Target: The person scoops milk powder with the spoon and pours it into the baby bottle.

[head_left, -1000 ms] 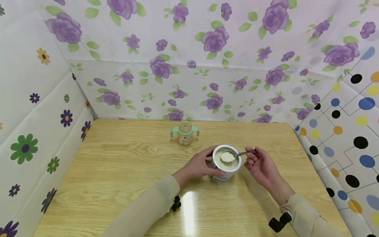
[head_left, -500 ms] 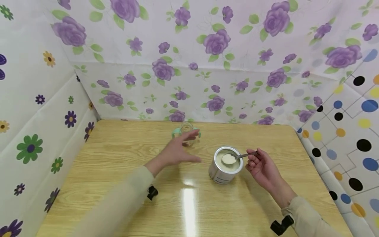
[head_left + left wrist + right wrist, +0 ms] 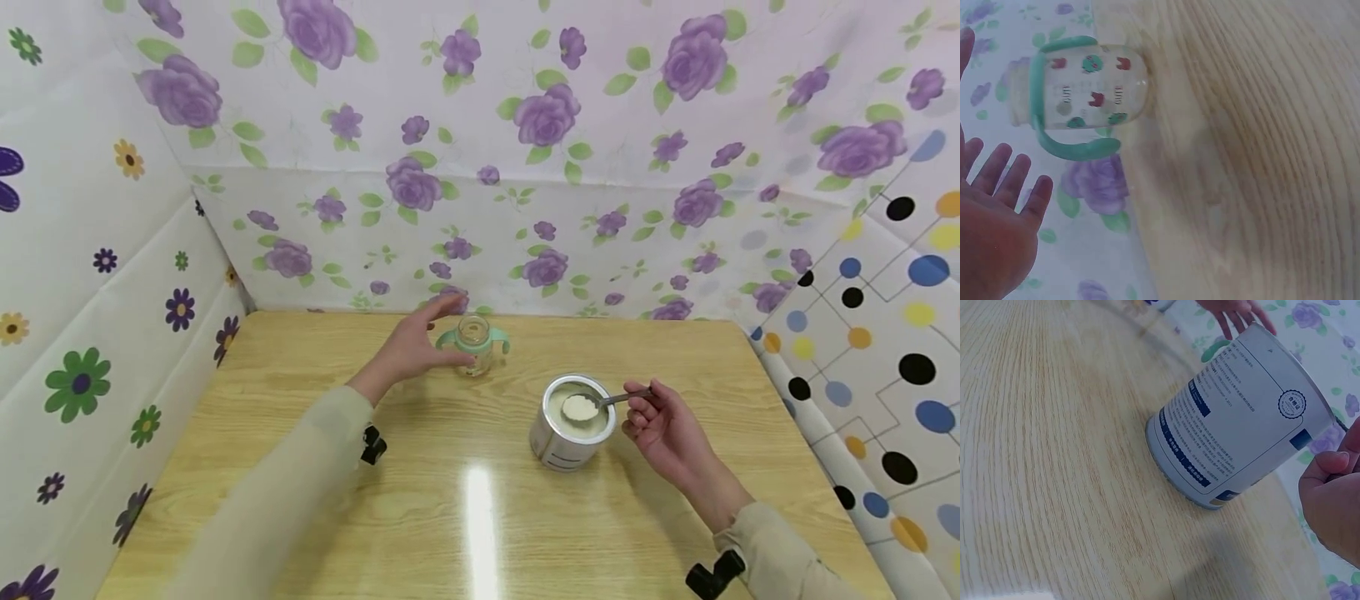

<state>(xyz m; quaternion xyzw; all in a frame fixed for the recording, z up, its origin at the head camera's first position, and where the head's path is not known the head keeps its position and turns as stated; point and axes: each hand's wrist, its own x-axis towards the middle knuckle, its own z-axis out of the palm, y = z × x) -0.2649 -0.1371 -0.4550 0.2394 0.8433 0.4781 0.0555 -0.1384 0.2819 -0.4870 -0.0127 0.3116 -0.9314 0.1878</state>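
Observation:
A clear baby bottle (image 3: 474, 340) without a lid stands near the table's back edge; its collar and two handles are mint green, and small printed figures show on it (image 3: 1094, 87). My left hand (image 3: 415, 343) is spread at the bottle's left side, thumb and fingers apart around it without gripping. My right hand (image 3: 667, 421) pinches the handle of a metal spoon (image 3: 618, 398). Pale powder (image 3: 580, 407) is heaped in the spoon's bowl, over the mouth of a powder can (image 3: 562, 450). In the right wrist view the can (image 3: 1241, 419) shows printed text, and my right hand (image 3: 1335, 500) is partly cut off.
Both things stand on a wood-grain table (image 3: 300, 375). A purple-flowered cloth (image 3: 480, 208) rises behind it, with patterned cloths at the left (image 3: 97, 317) and right (image 3: 885, 358). The can stands to the right of the bottle and nearer the front.
My left hand has let go of the can and moved left and back to the bottle. The right hand keeps the loaded spoon over the can, almost unmoved.

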